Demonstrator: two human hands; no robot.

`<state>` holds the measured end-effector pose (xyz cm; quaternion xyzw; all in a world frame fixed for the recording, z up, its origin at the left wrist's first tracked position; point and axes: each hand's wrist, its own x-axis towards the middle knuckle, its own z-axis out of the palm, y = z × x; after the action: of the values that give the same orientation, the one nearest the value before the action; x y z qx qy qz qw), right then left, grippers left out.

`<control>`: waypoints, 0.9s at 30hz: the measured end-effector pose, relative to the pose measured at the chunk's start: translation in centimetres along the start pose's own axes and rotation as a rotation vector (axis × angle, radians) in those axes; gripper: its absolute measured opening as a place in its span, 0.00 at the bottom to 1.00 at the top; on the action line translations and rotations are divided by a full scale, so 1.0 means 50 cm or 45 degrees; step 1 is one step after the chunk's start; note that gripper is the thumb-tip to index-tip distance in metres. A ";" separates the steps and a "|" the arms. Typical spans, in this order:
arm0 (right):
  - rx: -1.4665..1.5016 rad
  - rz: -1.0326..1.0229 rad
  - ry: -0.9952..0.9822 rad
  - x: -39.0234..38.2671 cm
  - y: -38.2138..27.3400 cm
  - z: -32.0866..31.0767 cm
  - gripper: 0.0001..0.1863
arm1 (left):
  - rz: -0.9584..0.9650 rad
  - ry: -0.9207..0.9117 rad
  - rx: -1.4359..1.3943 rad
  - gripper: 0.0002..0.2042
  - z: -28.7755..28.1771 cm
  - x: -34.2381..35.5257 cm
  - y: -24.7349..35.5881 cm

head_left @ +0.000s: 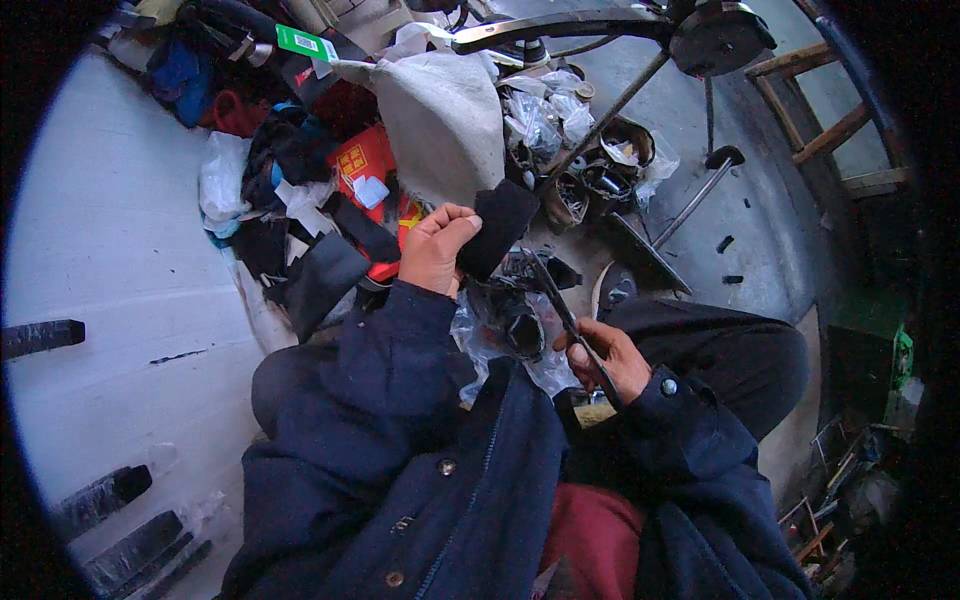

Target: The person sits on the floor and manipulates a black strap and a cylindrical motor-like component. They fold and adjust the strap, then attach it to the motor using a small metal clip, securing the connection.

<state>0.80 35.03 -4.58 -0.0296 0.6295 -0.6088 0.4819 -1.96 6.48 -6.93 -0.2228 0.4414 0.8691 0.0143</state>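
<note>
One black piece (498,235), one scissors (565,315).

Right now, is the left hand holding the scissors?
No. The left hand grips a piece of black material, while the right hand holds the scissors.

My left hand (435,248) grips a piece of black material (497,228) — plain, no pattern. My right hand (607,355) holds scissors (562,310) with dark blades. My jacket sleeves (400,340) are navy with dull metal buttons; the garment under them is dark red. Behind: a red box (362,160) with yellow markings, a green tag (300,43), a grey-white cloth (445,120) — unpatterned.
</note>
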 end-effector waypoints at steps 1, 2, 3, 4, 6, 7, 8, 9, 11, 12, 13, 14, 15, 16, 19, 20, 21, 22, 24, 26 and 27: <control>0.083 -0.004 -0.037 -0.004 -0.002 -0.001 0.31 | -0.022 0.001 0.035 0.02 0.003 -0.001 0.001; 0.055 -0.001 -0.044 -0.005 -0.005 -0.002 0.31 | -0.030 -0.018 0.057 0.02 0.006 -0.002 0.002; 0.028 0.001 -0.052 -0.003 -0.009 -0.004 0.31 | -0.039 -0.038 0.081 0.02 0.008 -0.002 0.003; -0.002 0.016 -0.056 0.000 -0.012 -0.005 0.31 | -0.044 -0.064 0.096 0.02 0.009 -0.002 0.005; 0.001 0.014 -0.074 0.001 -0.015 -0.007 0.31 | -0.076 -0.090 0.134 0.02 0.010 -0.003 0.008; -0.024 0.062 -0.066 0.001 -0.016 -0.009 0.30 | -0.070 -0.122 0.136 0.02 0.011 -0.005 0.007; -0.013 0.017 -0.078 0.002 -0.016 -0.010 0.30 | -0.085 -0.127 0.144 0.02 0.011 -0.007 0.007; -0.024 0.013 -0.074 0.003 -0.016 -0.010 0.30 | -0.101 -0.133 0.153 0.03 0.013 -0.009 0.005; -0.031 0.016 -0.069 0.004 -0.016 -0.011 0.30 | -0.112 -0.151 0.209 0.03 0.016 -0.008 0.005; -0.027 0.022 -0.069 0.004 -0.016 -0.011 0.30 | -0.122 -0.154 0.237 0.03 0.018 -0.008 0.005; -0.024 0.027 -0.069 0.005 -0.016 -0.011 0.30 | -0.130 -0.164 0.232 0.03 0.021 -0.010 0.004; -0.026 0.028 -0.060 0.006 -0.017 -0.011 0.30 | -0.143 -0.167 0.226 0.03 0.022 -0.011 0.003; -0.028 0.028 -0.050 0.007 -0.017 -0.009 0.30 | -0.155 -0.170 0.220 0.03 0.024 -0.011 0.002; -0.048 0.067 -0.029 0.009 -0.017 -0.009 0.30 | -0.156 -0.182 0.230 0.03 0.025 -0.011 0.002; -0.058 -0.078 0.011 0.014 -0.015 -0.004 0.29 | -0.160 -0.209 0.234 0.03 0.026 -0.009 0.002; -0.063 -0.078 0.019 0.015 -0.013 -0.004 0.29 | -0.164 -0.215 0.219 0.03 0.027 -0.010 0.001; -0.062 -0.027 0.014 0.016 -0.012 -0.006 0.28 | -0.174 -0.214 0.202 0.03 0.028 -0.010 0.000; -0.060 0.024 0.009 0.016 -0.010 -0.008 0.28 | -0.167 -0.223 0.206 0.03 0.029 -0.010 -0.001; -0.088 -0.078 0.015 0.020 -0.006 -0.009 0.26 | -0.171 -0.221 0.204 0.03 0.032 -0.011 -0.001; -0.105 -0.107 0.015 0.021 -0.003 -0.010 0.26 | -0.181 -0.239 0.208 0.04 0.033 -0.015 0.000; -0.108 -0.086 0.012 0.021 -0.003 -0.010 0.26 | -0.177 -0.258 0.190 0.04 0.034 -0.015 0.000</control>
<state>-0.15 34.71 -5.17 -0.0683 0.6555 -0.5978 0.4564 -1.90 7.91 -5.74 -0.1620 0.4846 0.8489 0.1354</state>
